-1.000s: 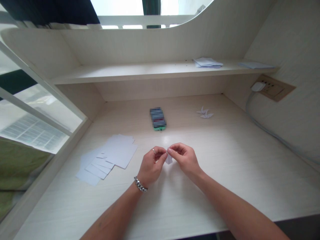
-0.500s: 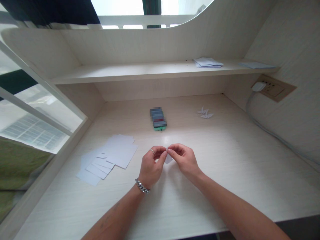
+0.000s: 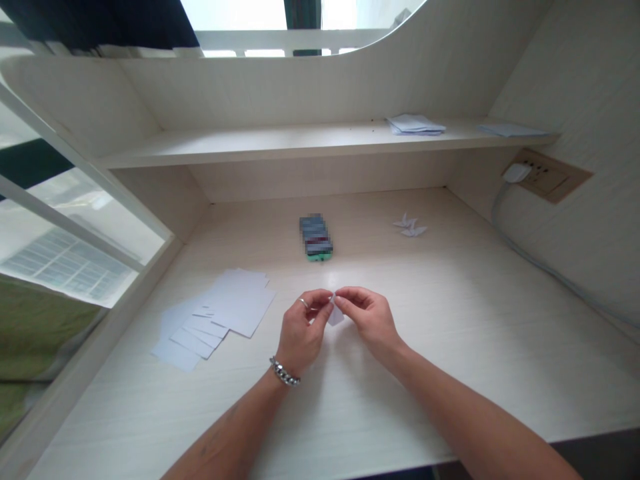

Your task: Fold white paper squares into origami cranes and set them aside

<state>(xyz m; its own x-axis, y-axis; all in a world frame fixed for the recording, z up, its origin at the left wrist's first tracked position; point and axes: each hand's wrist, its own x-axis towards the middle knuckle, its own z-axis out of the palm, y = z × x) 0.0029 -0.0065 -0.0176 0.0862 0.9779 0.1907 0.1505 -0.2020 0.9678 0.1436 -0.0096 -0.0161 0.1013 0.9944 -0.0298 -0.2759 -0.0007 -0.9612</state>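
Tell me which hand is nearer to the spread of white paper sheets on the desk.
Left. The left hand is just right of the paper sheets; the right hand is farther right, beyond it.

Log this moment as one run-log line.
left hand: pinching folded paper piece | right hand: pinching same piece | loose paper sheets: left on desk | phone: behind hands

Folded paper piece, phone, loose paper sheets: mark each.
folded paper piece (image 3: 335, 316), head view, lower flap between both hands
phone (image 3: 316, 237), head view, middle of its face
loose paper sheets (image 3: 240, 303), head view, top sheet's middle
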